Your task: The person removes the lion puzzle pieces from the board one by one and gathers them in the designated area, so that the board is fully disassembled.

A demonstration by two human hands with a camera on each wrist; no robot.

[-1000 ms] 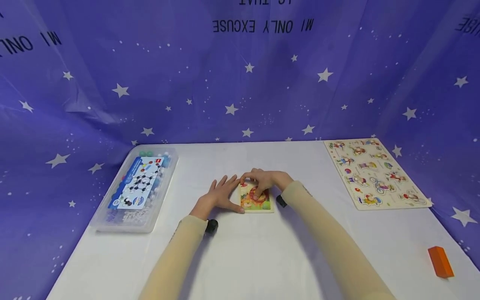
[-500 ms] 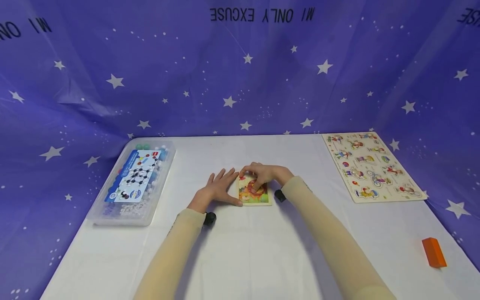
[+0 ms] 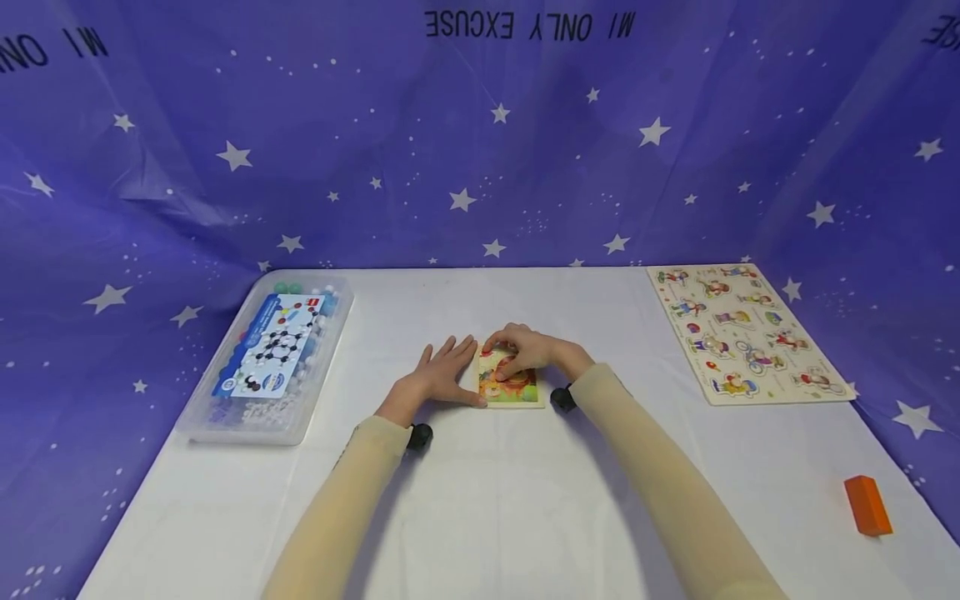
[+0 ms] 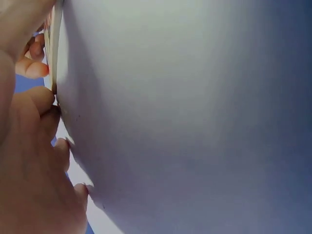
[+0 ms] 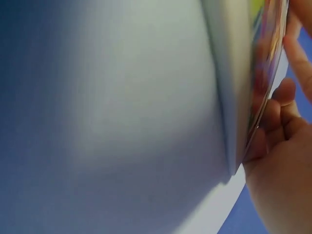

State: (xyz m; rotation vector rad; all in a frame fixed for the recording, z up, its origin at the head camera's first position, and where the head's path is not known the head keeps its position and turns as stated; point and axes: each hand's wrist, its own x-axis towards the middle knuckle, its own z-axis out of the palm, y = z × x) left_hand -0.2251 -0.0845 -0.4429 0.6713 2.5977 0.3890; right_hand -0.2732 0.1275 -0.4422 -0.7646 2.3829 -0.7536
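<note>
Picture puzzle board (image 3: 519, 392), brightly printed inside a pale frame, lay flat on the white table (image 3: 480, 508), the centre of the dial in the head view, between two hands. On its nine o'clock side, the left hand (image 3: 437, 379) rested with thumb and fingers spread apart, the thumb touching the corner between seven and eight. From about one o'clock, the right hand (image 3: 528, 347) arched over the printed face with bent fingers, thumb and fingertips touching the board; whether they were clamped on a separate piece I could not tell, because the hand hid part of the picture. Cream sleeves (image 3: 667, 483) covered both forearms, the left reaching in from between seven and eight, the right from between four and five, with a black wrist device (image 3: 420, 437) beside each cuff. Well apart, toward nine o'clock, lay a translucent molecular model case (image 3: 311, 400) with a blue-and-white label (image 3: 273, 346); between two and three, a wooden figure puzzle (image 3: 768, 394); between three and four, an orange block (image 3: 867, 506). At twelve o'clock, behind the table, hung a purple starry backdrop (image 3: 375, 125)
</note>
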